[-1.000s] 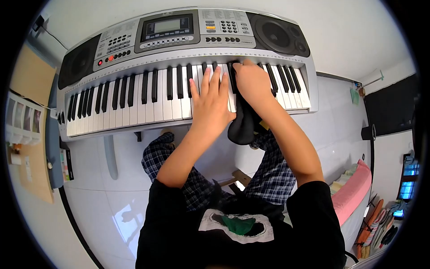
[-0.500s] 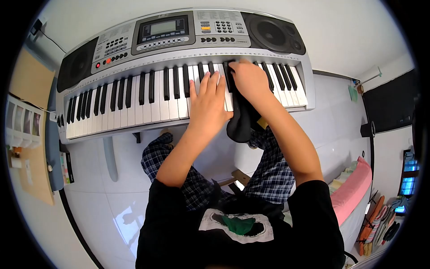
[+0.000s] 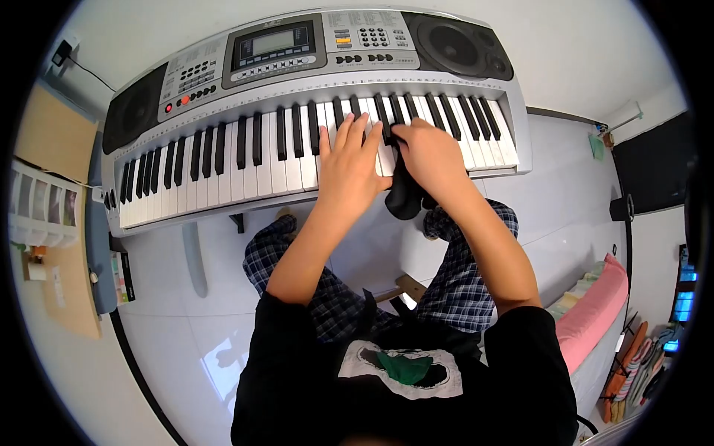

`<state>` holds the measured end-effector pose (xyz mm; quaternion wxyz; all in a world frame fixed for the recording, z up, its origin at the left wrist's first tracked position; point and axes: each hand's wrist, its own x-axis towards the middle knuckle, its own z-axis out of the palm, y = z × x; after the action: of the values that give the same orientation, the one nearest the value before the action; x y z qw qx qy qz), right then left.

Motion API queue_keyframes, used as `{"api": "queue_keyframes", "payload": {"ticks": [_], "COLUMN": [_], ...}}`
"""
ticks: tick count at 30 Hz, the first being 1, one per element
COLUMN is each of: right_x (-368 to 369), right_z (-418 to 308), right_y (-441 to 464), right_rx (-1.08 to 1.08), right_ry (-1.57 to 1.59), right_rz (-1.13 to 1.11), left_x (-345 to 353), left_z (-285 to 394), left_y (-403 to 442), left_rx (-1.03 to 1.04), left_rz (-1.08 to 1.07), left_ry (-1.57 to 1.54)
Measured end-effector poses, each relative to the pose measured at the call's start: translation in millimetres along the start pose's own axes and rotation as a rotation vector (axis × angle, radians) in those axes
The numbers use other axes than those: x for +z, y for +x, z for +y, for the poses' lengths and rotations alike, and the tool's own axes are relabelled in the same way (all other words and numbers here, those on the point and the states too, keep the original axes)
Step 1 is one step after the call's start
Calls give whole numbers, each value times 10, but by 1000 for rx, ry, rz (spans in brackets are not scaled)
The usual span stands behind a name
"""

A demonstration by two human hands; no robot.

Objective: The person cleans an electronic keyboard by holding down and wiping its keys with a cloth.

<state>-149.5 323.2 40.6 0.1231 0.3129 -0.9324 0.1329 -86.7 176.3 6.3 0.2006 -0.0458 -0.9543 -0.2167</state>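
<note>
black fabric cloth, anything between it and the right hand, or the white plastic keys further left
Nothing visible separates the right hand from the black fabric cloth it grips. Toward the white plastic keys further left, the spread left hand stands in the way, resting on nearer keys.

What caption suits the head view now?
Left hand spread on an electronic keyboard, right hand closed on a black cloth.

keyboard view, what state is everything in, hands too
silver electronic keyboard: upright, keys uncovered except under hands and cloth
rectangular grey display: can't tell if on
small round red button: looks lit
soft black cloth: bunched, hanging over the front edge
left hand: spread over white keys
right hand: fingers closed on the cloth
</note>
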Motion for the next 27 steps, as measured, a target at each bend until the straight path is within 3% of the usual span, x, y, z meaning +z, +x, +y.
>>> {"api": "queue_keyframes", "payload": {"ticks": [5,12,17,19,27], "right_x": [91,-181,-153,-50,-189], "right_z": [26,-102,-81,-80,-30], "right_y": [230,-273,-323,-269,-457], "right_rx": [74,104,92,88,65], "right_ry": [12,94,153,131,266], "right_rz": [-25,-164,-120,9,-110], "left_x": [-47,-33,6,11,-8], "left_z": [29,25,42,35,39], "left_y": [24,23,13,8,21], "left_rx": [9,44,72,77,79], "left_rz": [4,29,49,51,46], "left_ry": [-6,-7,-18,6,-7]}}
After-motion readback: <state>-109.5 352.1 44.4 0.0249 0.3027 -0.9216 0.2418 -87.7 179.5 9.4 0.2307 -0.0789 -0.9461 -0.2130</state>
